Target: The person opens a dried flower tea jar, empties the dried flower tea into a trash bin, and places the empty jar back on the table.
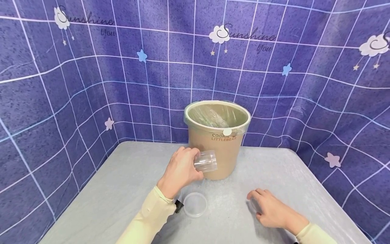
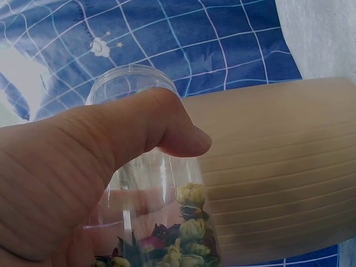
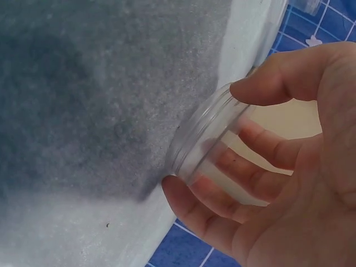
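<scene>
My left hand (image 1: 181,167) grips a clear plastic jar (image 1: 208,160), tilted onto its side in front of the beige bin (image 1: 213,169). The left wrist view shows dried flower buds (image 2: 192,228), yellowish and dark red, gathered toward one end of the jar. Its threaded rim (image 1: 215,160) points right in the head view. Low over the right side of the table, my right hand (image 1: 274,210) holds a clear round lid (image 3: 203,136) by its edge, thumb on one side and fingers on the other. Another clear round lid (image 1: 195,204) lies flat between the hands.
The bin stands at the back of the grey table (image 1: 137,162), lined with a thin clear bag (image 1: 213,115). Blue gridded cloth (image 1: 158,84) hangs behind and on both sides. Part of a clear round rim (image 1: 179,195) shows behind the left wrist.
</scene>
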`<state>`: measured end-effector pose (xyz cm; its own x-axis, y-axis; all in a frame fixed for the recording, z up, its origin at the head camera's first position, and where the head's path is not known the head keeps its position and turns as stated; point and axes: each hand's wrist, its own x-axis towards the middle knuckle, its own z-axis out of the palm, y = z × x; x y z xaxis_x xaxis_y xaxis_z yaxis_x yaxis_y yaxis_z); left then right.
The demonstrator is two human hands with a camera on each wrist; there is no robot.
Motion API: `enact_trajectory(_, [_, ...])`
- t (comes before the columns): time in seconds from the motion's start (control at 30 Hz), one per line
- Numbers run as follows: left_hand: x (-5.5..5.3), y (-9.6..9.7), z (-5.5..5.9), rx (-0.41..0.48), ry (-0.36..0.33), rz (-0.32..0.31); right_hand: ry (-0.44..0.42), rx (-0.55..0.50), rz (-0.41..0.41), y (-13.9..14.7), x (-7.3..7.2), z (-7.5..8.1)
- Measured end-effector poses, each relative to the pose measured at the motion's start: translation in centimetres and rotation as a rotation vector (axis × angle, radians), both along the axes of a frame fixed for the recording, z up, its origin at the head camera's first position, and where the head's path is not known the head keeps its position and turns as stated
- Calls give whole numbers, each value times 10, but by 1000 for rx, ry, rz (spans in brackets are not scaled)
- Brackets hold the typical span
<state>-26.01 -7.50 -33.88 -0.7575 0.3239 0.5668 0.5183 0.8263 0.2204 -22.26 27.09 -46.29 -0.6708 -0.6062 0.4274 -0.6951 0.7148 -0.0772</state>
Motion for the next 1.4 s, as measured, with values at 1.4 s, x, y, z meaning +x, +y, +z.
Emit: enact_trajectory(1.4, [0,-3,2,26,-19,5,-93,70,-28,0,3,-1])
